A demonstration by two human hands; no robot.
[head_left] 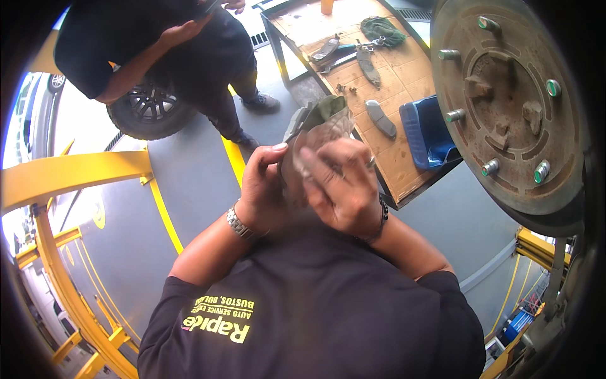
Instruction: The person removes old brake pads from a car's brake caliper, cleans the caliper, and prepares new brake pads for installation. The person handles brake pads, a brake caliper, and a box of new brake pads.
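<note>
Left hand [260, 186]: closed round the side of a grey-brown bundle [309, 142], thumb along its edge. Bundle is at chest front, between the 2 hands, green cloth [329, 108] at its top; exact make-up blurred. Right hand [347, 183]: fingers bent, over the bundle's near face, motion-blurred; cannot tell whether it grips. Ahead, right: cardboard-topped table [407, 69] with at least 2 brake pads [380, 119] and a green rag [385, 30]. Blue bin [426, 136] beside table. Far right: rusty wheel hub [502, 104], 6 studs.
</note>
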